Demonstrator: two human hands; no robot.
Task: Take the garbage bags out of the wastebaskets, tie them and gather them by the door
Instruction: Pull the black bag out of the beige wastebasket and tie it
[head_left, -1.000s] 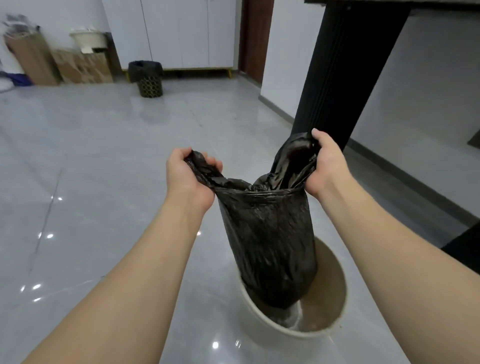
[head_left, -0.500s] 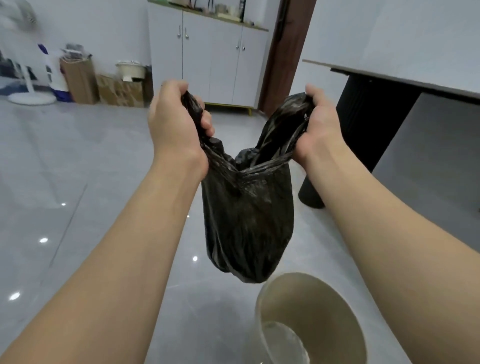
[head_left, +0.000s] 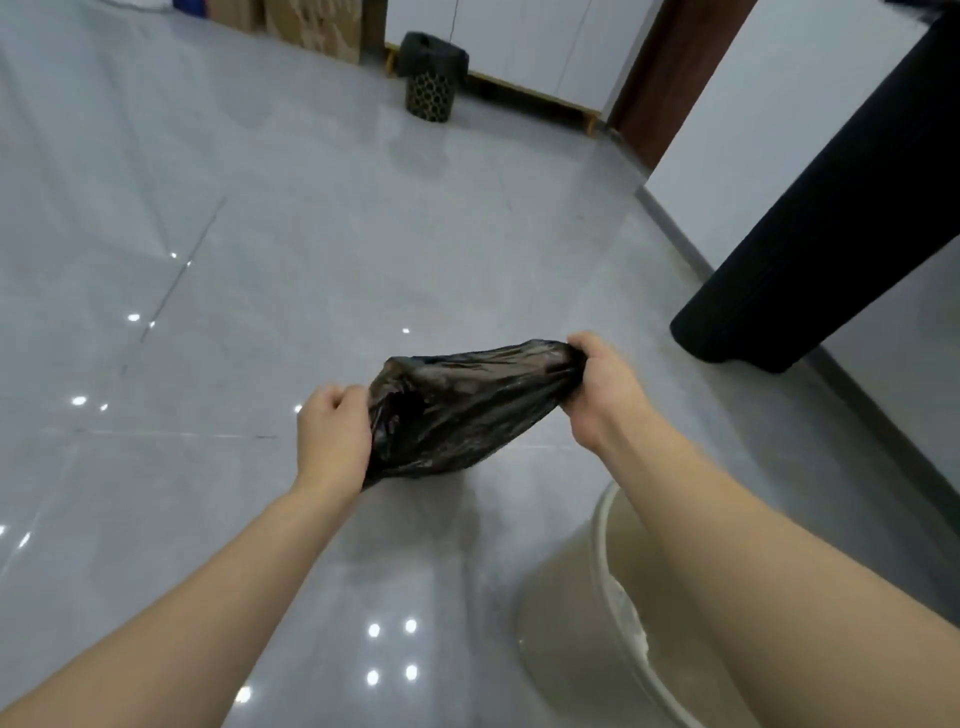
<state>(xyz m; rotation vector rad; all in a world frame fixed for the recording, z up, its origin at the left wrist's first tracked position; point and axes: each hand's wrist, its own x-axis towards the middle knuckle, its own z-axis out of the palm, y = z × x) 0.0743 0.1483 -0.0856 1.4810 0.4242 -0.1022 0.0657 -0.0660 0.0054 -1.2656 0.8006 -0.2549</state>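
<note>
Two hands grip one black garbage bag (head_left: 457, 410) clear of its cream wastebasket (head_left: 597, 582): left hand (head_left: 332, 436) and right hand (head_left: 602, 384) clutch opposite edges, tying apparently next.

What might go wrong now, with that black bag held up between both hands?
The garbage bag is not yet tied; held nearly sideways between the left hand and right hand, it might spill. The beige wastebasket stands close below the right arm and may get knocked.
</note>
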